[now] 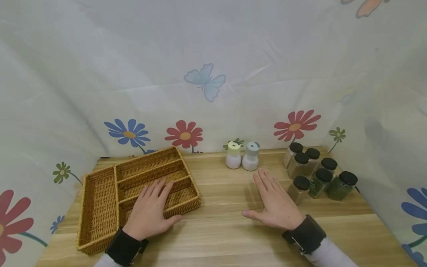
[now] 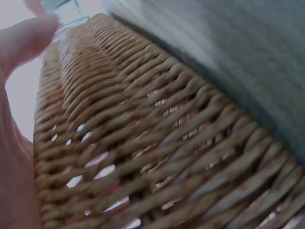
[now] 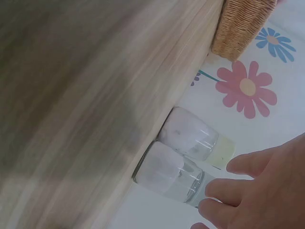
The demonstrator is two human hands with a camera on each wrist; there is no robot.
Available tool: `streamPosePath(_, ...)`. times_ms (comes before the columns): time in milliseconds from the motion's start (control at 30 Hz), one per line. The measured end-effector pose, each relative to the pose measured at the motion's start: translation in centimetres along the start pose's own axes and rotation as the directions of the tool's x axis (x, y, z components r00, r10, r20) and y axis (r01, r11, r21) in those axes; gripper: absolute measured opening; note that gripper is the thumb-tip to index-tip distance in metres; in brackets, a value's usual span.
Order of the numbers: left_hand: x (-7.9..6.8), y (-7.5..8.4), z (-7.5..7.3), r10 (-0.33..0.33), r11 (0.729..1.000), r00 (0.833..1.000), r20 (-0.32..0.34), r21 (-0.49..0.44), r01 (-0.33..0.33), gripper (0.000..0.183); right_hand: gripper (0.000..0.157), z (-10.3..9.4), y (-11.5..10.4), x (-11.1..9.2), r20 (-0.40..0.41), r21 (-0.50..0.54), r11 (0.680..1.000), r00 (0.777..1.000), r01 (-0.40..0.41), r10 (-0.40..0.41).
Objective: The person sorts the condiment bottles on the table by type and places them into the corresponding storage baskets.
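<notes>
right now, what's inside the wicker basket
Inside the wicker basket, dividers and bare woven floor show, with no loose item visible. The left hand covers parts of the near compartment and middle compartment; what lies beneath it cannot be seen.

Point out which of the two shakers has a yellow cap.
The left shaker, nearer the woven basket: its cap is pale yellow, while the right shaker, nearer the right hand, has a grey-blue one.

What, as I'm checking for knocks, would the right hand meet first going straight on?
The right hand would probably meet the grey-capped shaker first, though the hand's height is unclear.
</notes>
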State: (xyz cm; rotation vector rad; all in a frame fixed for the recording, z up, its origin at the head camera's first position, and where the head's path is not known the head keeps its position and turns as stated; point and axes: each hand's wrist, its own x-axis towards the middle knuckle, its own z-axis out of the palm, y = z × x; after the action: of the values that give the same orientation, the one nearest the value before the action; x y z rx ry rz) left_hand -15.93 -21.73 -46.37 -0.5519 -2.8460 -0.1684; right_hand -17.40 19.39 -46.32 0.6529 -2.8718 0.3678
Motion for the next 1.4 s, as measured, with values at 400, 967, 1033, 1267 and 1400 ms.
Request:
streamPosePath(400,-0.1,-0.3,-0.4,0.053,0.998,0.998,-0.038,-0.024,-0.053,0.103,0.123,0.1,0.0,-0.1,-0.021,0.002,1.000,1.000,0.015,-0.015)
streamPosePath(967,-0.9,4.7,-0.5,0.158,0.983,0.987,0.005,-0.094,-0.157,0.106,0.113,0.0,-2.1,-0.5,-0.078,0.107,0.977,0.981,0.184,-0.176)
streamPosePath(1033,-1.1,5.3,-0.4,0.174,0.979,0.985,0.008,-0.108,-0.172,0.106,0.113,0.1,-2.7,-0.7,-0.086,0.113,0.969,0.974,0.219,-0.210)
streamPosePath(1267,-1.7,7.3,-0.1,0.246,0.962,0.969,0.013,-0.127,-0.243,0.107,0.115,0.4,-5.4,-1.4,-0.098,0.156,0.910,0.923,0.385,-0.373)
streamPosePath(1400,-2.1,8.2,-0.1,0.294,0.949,0.956,0.022,-0.131,-0.288,0.108,0.117,0.6,-6.7,-1.9,-0.065,0.184,0.883,0.902,0.432,-0.427)
